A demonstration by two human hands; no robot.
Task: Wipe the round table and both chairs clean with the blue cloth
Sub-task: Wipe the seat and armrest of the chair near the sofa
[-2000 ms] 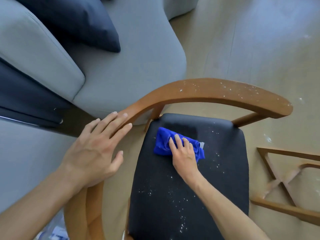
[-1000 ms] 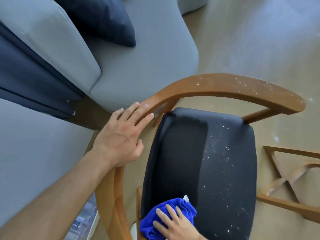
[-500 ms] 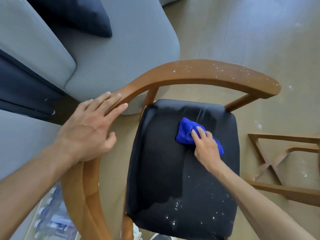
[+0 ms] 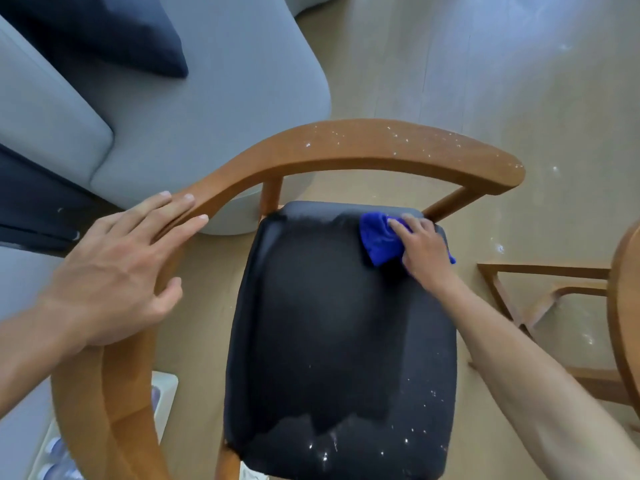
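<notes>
While the left hand (image 4: 114,271) lies flat on the curved wooden armrest (image 4: 346,147) of the chair (image 4: 114,410), fingers straight and spread along the rail and closed round nothing, the right hand (image 4: 424,249) presses the blue cloth (image 4: 379,239) onto the dark seat cushion (image 4: 332,341). That hand's grip is loose: its fingers lie fairly straight over the bunched cloth, pushing it down rather than curling round it. The cloth sits at the far right corner of the seat, near where a wooden post meets the armrest, and a bit of it shows past the far side of the hand.

White specks (image 4: 398,136) dot the top of the armrest on its right half. More specks (image 4: 415,410) are scattered over the near right part of the seat, and the near edge of the cushion looks greyer than the darker middle.

Behind the chair stands a grey sofa (image 4: 207,98) with a dark navy cushion (image 4: 114,32) on it. On the right edge a curved wooden rim (image 4: 623,306) shows, with a wooden cross-frame (image 4: 540,292) on the pale wood floor (image 4: 485,64) beneath it. At the lower left, under the armrest, lies a white pack of bottles (image 4: 59,459); any printing on it is too blurred to read, and no other writing or brand can be made out.
</notes>
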